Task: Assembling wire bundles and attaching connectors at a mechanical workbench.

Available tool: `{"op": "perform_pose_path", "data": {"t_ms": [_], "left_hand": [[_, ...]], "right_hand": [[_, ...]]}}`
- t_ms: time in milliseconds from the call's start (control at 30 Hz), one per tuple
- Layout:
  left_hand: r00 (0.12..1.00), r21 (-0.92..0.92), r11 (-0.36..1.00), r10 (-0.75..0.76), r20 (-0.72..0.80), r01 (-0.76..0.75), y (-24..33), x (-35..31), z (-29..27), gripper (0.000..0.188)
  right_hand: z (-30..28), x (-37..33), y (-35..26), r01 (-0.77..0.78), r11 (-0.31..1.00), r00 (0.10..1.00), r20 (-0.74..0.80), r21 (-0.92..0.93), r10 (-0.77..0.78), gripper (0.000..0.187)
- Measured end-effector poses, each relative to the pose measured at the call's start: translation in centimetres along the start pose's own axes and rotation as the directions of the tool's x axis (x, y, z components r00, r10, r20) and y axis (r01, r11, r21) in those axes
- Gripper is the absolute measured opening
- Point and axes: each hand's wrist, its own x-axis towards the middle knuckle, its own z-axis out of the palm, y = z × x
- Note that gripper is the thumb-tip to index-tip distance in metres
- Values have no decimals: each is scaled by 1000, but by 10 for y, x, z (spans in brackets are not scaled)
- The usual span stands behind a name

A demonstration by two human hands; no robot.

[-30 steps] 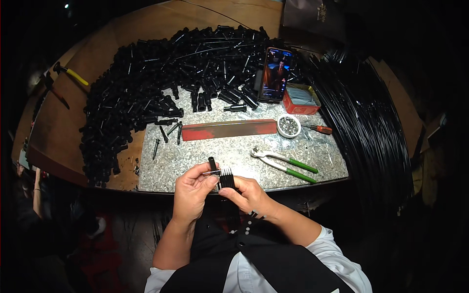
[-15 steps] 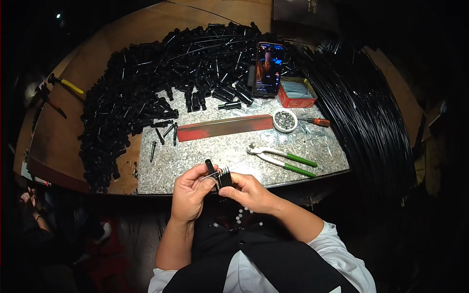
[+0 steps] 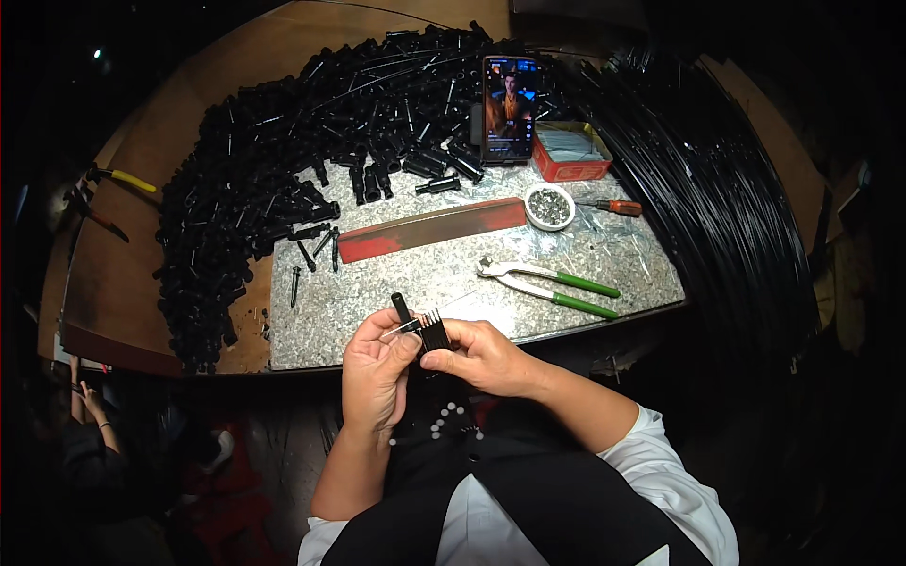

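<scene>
In front of my chest, just off the near edge of the stone slab (image 3: 444, 278), my two hands meet. My left hand (image 3: 373, 373) is closed on a slim black tubular part (image 3: 400, 307), whose rounded end points up and away. A thin silvery wire (image 3: 400, 328) crosses it at the fingertips. Between thumb and fingers, my right hand (image 3: 491, 358) pinches a row of narrow black strips (image 3: 434, 336) with pale metal tips, right beside the tube. My fingers hide whether tube and strips are joined.
Green-handled pincers (image 3: 552, 285), a red-and-brown bar (image 3: 429, 229), a white bowl of small metal bits (image 3: 549, 207) and a screwdriver (image 3: 613, 207) lie beyond my hands. A phone (image 3: 510, 108) stands by a red tin (image 3: 571, 151). Black tubes (image 3: 283, 141) heap left; long black rods (image 3: 708, 170) lie right.
The view has shifted slightly, so the table's things sit higher in it. Both hands keep their grips, with the tube and strips tilted a little differently.
</scene>
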Motion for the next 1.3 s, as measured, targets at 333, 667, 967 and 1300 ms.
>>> {"op": "perform_pose_path", "data": {"t_ms": [333,667,967,1300], "left_hand": [[995,-10,1000,22,-101,-23,-10,-3,7,27],[996,0,1000,28,-89,-28,-16,-2,7,31],[994,-101,992,63,-88,-71,-18,-4,12,29],[997,-104,994,35,-72,-42,-21,-4,6,33]], "right_hand": [[-1,2,12,14,999,999,-45,-41,-16,29],[-2,6,22,2,1000,1000,-13,28,-2,33],[-3,4,16,9,999,1000,-17,-46,-10,33],[-5,7,25,-2,996,1000,3,91,2,29]]}}
